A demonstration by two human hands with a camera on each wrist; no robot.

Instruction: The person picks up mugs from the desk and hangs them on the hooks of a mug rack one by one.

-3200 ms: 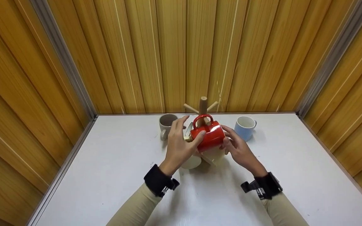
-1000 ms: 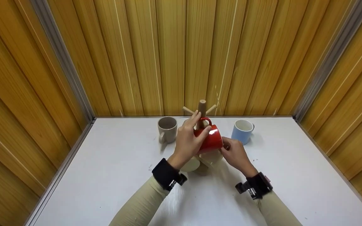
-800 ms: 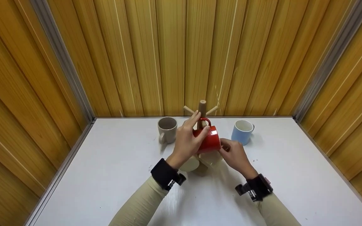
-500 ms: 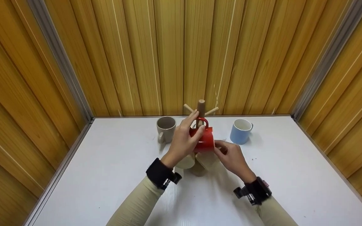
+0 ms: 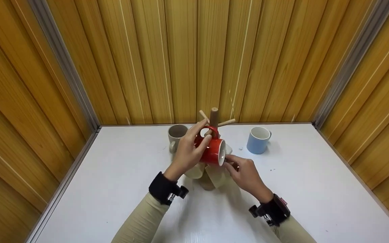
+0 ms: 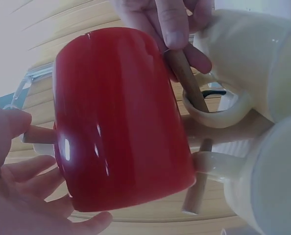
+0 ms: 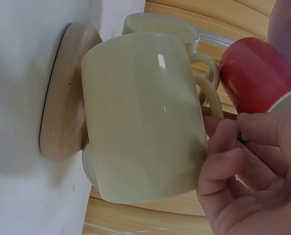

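Note:
A wooden mug tree (image 5: 214, 118) stands mid-table, its post rising behind the hands. The glossy red mug (image 5: 210, 155) lies sideways high on it, handle up around one peg and mouth facing right. My left hand (image 5: 188, 153) holds this mug at its base end, thumb across the near side. In the left wrist view the fingers (image 6: 30, 171) curve by its base. My right hand (image 5: 245, 172) pinches the end of a lower peg (image 6: 187, 81). A cream mug (image 7: 143, 117) hangs by its handle on that peg; another cream mug (image 6: 282, 181) hangs beside it.
A grey-brown mug (image 5: 176, 131), partly behind the left hand, stands left of the tree. To the right stands a light blue mug (image 5: 258, 141). Wood-panelled walls (image 5: 194, 60) enclose the white table (image 5: 113, 189) at the back and sides.
The tree has turned, and the red mug has swung left until its white-rimmed mouth shows. Both hands have moved slightly left with it. The right hand has moved down from the red mug to a peg.

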